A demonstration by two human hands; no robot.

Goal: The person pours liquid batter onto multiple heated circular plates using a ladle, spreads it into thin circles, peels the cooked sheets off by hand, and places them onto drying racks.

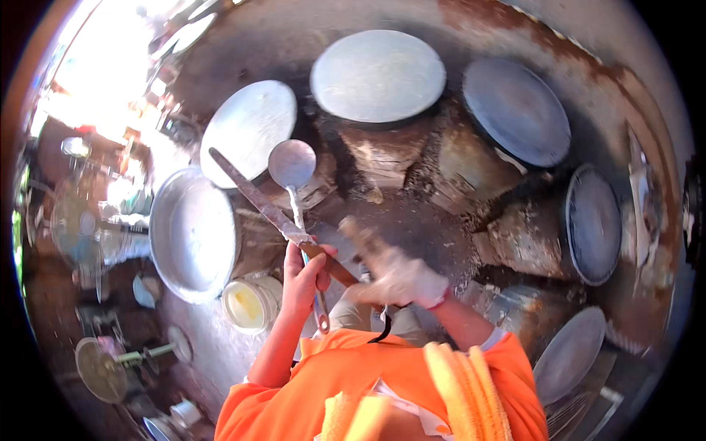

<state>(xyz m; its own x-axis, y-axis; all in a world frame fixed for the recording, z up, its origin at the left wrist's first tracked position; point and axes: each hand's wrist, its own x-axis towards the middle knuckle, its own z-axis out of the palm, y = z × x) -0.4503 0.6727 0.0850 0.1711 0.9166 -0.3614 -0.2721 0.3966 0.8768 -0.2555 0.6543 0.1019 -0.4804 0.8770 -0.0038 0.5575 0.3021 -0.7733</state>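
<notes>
My left hand (305,275) is closed around a long flat spatula (254,195) and a ladle (293,163), which cross in its grip. The spatula's narrow blade, smeared with pale residue, points to the far left; its brown handle runs back toward my right hand. The ladle's round bowl faces up, its handle coated white near the bowl, with the lower end hanging below my fist. My right hand (401,272), in a whitish glove, is blurred by motion. Its fingers and thumb spread apart beside the spatula handle's end; whether it touches the handle I cannot tell.
Round griddles on soot-stained stoves curve around me, including a white-coated one (379,77), another pale one (250,132) and a dark one (516,112). At left are a wide metal basin (193,235), a white bucket with yellow contents (251,305) and a standing fan (103,370).
</notes>
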